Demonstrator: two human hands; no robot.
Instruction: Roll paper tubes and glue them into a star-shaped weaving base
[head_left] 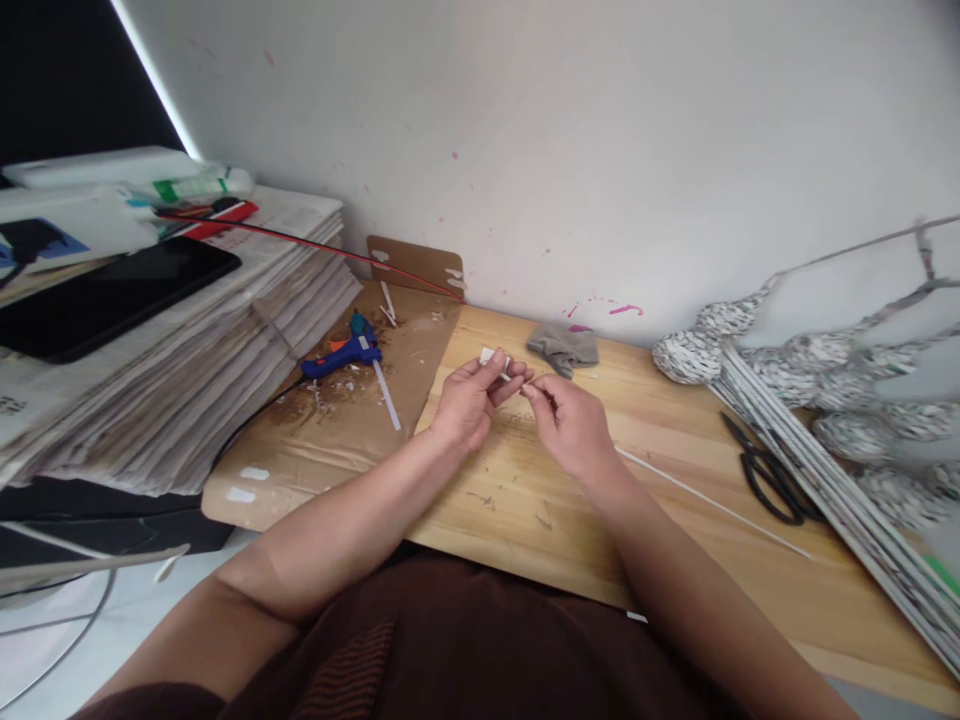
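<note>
My left hand (pixel 469 400) is raised over the wooden board (pixel 675 470) and pinches a small white rolled paper piece (pixel 495 361) between thumb and fingers. My right hand (pixel 570 420) is right beside it, its fingers closed on a thin white paper stick (pixel 712 503) that trails back to the right across the board. The fingertips of both hands nearly meet at the paper piece.
A blue glue gun (pixel 345 353) lies on brown cardboard (pixel 337 420) to the left. A tall stack of newspapers (pixel 187 350) carries a black tablet (pixel 105 295). A grey cloth (pixel 564 346), black scissors (pixel 772 475) and rolled paper sticks (pixel 840 480) lie to the right.
</note>
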